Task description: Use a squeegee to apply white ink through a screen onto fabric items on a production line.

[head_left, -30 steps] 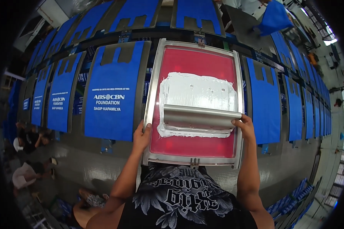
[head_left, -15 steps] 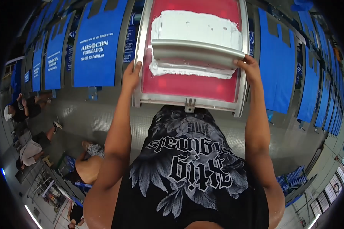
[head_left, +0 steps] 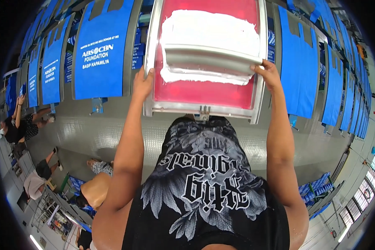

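A metal-framed screen [head_left: 204, 96] with a pink surface lies before me, bearing a broad patch of white paste [head_left: 208, 27]. A long silver squeegee [head_left: 210, 56] lies across the lower part of this patch. My left hand [head_left: 142, 83] is closed on the left rail of the screen frame. My right hand [head_left: 266, 75] grips the squeegee's right end with thumb and fingers, beside the frame's right rail.
Blue bags, several of them printed in white [head_left: 98, 79], [head_left: 296, 79], lie on boards along rows either side. Co-workers [head_left: 10, 131], [head_left: 96, 187] are at the lower left. A grey textured floor [head_left: 91, 133] shows below the rows, and more blue bags sit on racks [head_left: 314, 187] at lower right.
Since a second ago the screen, hands and bag rows have shifted upward in the picture, showing more of my body. Both hands keep their holds, and the squeegee stays similarly placed on the paste.
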Motion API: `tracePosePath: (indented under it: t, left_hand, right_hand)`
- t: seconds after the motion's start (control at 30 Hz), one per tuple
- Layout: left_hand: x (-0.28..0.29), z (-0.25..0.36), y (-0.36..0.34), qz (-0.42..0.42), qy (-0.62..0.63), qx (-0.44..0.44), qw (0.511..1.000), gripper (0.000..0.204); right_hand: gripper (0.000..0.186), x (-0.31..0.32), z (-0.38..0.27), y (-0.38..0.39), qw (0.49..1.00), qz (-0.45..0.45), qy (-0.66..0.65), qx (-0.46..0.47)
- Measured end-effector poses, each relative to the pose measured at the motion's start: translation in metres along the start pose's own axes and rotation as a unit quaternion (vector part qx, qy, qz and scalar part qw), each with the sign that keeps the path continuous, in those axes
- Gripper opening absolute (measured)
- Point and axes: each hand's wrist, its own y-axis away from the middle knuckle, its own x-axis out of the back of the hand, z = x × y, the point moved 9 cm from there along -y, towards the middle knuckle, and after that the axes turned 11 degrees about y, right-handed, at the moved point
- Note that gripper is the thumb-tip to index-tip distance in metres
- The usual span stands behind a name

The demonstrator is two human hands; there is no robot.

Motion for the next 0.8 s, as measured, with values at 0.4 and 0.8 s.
tracePosePath:
  t: [0.4,0.8]
  left_hand:
    - [-0.071,0.178,0.009,-0.268,-0.252,-0.267,0.891,0.022]
    - [-0.076,0.150,0.012,-0.186,-0.279,-0.304,0.892,0.040]
  right_hand:
    - [0.033,-0.037,-0.092,0.044,0.873,0.006,0.457,0.170]
    - [0.034,-0.050,-0.088,0.028,0.847,0.040,0.476,0.234]
